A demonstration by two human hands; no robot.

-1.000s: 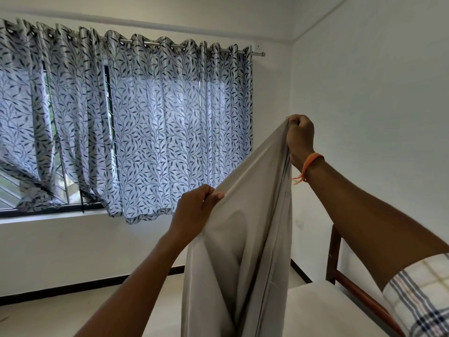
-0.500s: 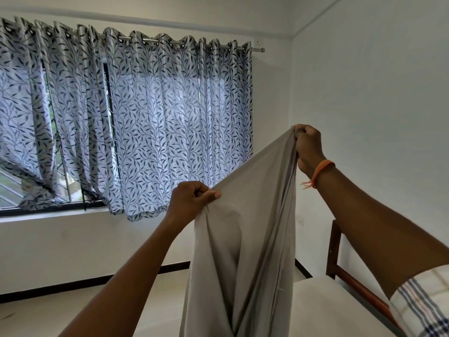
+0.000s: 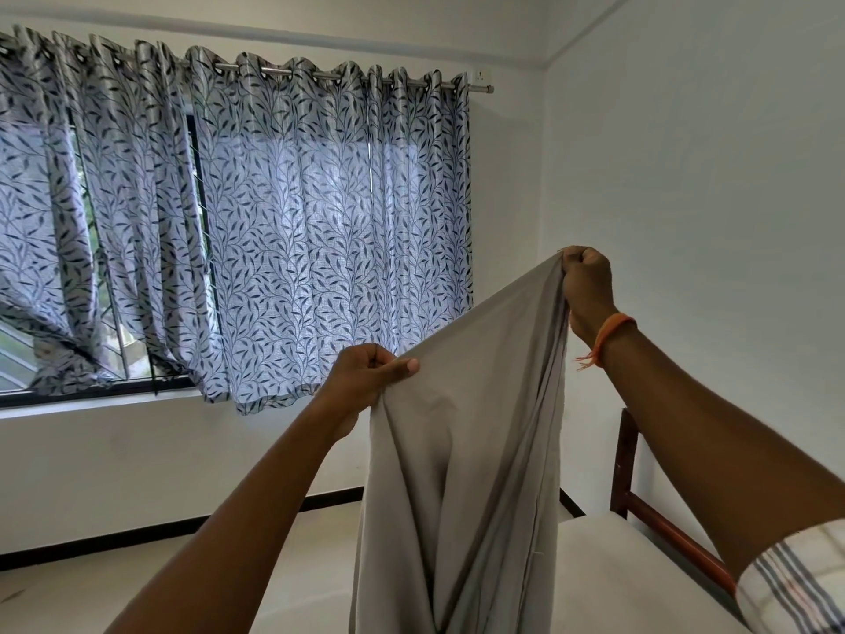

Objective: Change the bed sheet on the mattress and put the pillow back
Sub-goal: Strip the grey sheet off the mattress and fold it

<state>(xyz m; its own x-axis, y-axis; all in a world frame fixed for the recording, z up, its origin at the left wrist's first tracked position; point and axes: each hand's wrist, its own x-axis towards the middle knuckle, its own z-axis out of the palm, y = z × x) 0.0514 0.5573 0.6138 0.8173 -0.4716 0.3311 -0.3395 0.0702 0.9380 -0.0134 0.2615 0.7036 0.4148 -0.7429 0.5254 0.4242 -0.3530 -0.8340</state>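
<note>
1. Currently both hands are raised in front of the window, holding a grey bed sheet (image 3: 462, 450) up in the air.
2. Left hand (image 3: 366, 377): fingers curled, thumb pressed over the fabric, gripping the sheet's top edge at the lower, nearer end.
3. Right hand (image 3: 587, 290): closed fist on a bunched corner of the sheet, held higher and further right. Orange thread band (image 3: 610, 334) on that wrist.
4. Sheet edge runs taut and sloped between the two hands; the rest hangs in long vertical folds down out of view.
5. Bare white mattress (image 3: 617, 578) at bottom right, just beside the hanging folds; cannot tell if they touch.
6. Reddish-brown bed frame (image 3: 624, 459) against the right wall.
7. Leaf-print curtain (image 3: 297, 231) drawn across the window behind.
8. Pillow not visible.
</note>
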